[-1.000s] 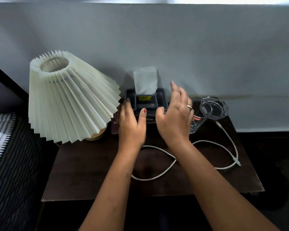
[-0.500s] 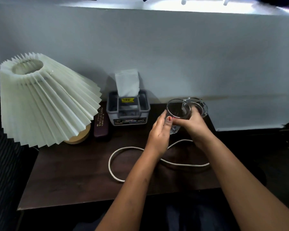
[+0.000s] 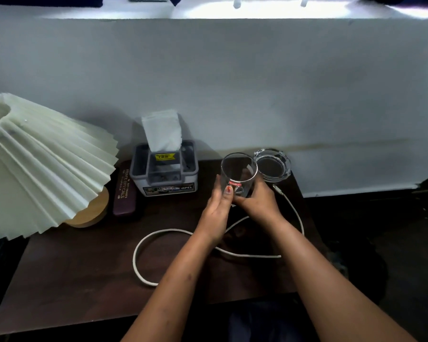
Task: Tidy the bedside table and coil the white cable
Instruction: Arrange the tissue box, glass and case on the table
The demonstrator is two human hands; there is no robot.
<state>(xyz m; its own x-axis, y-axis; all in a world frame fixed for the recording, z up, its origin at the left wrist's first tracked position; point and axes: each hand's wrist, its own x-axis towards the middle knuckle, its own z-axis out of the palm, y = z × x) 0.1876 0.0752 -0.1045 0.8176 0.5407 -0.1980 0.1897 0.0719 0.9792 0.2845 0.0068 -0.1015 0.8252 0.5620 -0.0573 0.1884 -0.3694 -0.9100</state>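
A clear drinking glass (image 3: 239, 170) with a red label stands tilted toward me at the back right of the dark wooden bedside table (image 3: 72, 272). My left hand (image 3: 218, 208) cups its left side and my right hand (image 3: 258, 201) wraps its right side and base. The white cable (image 3: 143, 243) lies loose on the table in a wide loop, running under both forearms and up to a plug end beside the glass ashtray (image 3: 273, 165). Part of the cable is hidden by my arms.
A pleated cream lampshade (image 3: 40, 166) on a wooden base fills the left. A maroon spectacle case (image 3: 123, 193) lies beside a grey tissue box (image 3: 164, 169) against the white wall. The table's right edge drops to a dark floor.
Both hands left the tissue box and moved right to take the glass. The view shifted right, and the glass now tilts slightly toward me.
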